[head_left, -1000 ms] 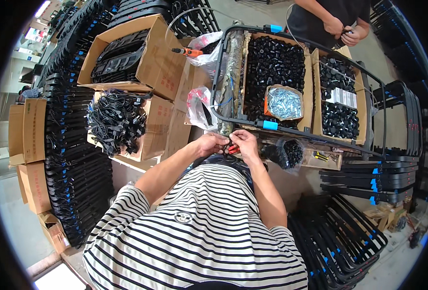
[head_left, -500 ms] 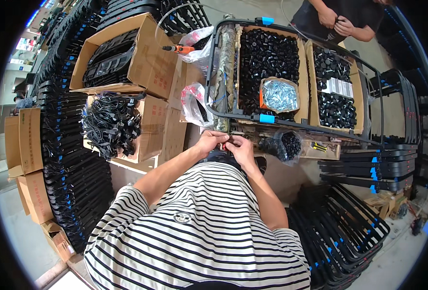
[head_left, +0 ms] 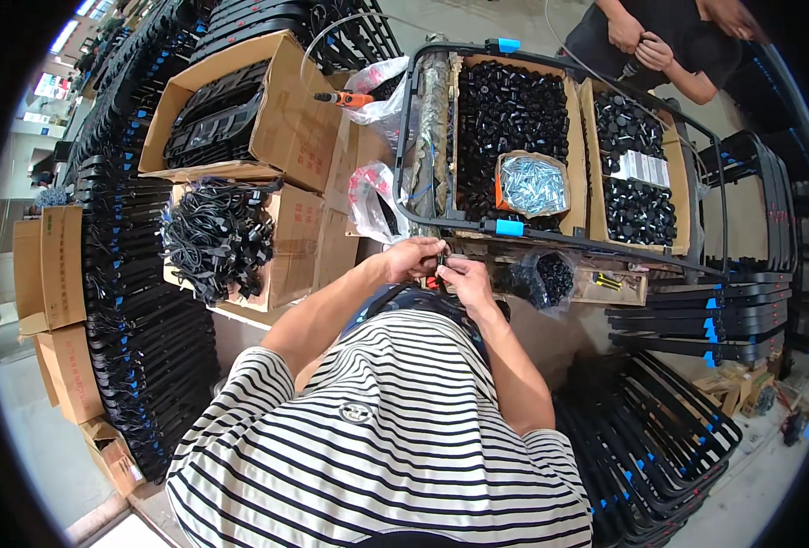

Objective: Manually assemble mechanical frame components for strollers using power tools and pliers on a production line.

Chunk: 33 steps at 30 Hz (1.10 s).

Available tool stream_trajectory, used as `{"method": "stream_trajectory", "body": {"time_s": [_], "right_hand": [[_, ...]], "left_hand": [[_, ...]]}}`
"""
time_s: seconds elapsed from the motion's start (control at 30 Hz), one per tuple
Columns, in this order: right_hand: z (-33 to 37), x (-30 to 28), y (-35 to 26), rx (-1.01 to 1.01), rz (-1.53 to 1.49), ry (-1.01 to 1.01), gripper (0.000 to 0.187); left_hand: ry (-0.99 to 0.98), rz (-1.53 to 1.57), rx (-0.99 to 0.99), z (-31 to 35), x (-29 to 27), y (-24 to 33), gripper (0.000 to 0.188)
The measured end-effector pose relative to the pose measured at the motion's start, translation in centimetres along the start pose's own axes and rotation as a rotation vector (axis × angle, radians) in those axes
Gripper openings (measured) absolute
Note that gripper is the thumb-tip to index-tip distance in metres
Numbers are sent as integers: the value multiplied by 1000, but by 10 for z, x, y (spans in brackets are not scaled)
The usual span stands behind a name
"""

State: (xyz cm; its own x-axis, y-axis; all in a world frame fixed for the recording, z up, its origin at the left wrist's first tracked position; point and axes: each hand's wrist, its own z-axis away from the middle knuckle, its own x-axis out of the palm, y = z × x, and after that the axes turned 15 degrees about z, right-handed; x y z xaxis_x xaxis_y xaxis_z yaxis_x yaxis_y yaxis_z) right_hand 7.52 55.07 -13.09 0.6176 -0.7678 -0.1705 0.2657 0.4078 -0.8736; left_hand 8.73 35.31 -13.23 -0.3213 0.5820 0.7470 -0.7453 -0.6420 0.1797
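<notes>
My left hand [head_left: 413, 258] and my right hand [head_left: 468, 281] meet in front of my waist, just below the near edge of a black tubular frame [head_left: 459, 222]. Their fingers are pinched together. A small dark piece [head_left: 441, 259] shows between the fingertips, too small to name. Blue tape [head_left: 503, 227] wraps the frame's near bar. Inside the frame lies a carton [head_left: 574, 137] of black plastic parts, with an open box of silver screws [head_left: 532, 184] on top. Beside my right hand is a clear bag of small black parts [head_left: 550, 274].
On the left stand cartons with black panels [head_left: 217, 114] and bundled black cables [head_left: 222, 239]. An orange-handled power driver [head_left: 345, 99] lies by plastic bags. Another person's hands [head_left: 642, 46] hold a dark tool at the far right. Stacked black frames [head_left: 651, 438] are at the near right.
My right hand has shifted slightly right and down, and my left has moved slightly up and right. Both remain pinched. The other person's hands have lowered a little, with a dark tool now visible.
</notes>
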Motion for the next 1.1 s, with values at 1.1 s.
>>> {"method": "stream_trajectory", "body": {"time_s": [1.1], "right_hand": [[19, 33, 1, -71, -15, 368, 18]], "left_hand": [[288, -619, 231, 30, 27, -7, 21]]}}
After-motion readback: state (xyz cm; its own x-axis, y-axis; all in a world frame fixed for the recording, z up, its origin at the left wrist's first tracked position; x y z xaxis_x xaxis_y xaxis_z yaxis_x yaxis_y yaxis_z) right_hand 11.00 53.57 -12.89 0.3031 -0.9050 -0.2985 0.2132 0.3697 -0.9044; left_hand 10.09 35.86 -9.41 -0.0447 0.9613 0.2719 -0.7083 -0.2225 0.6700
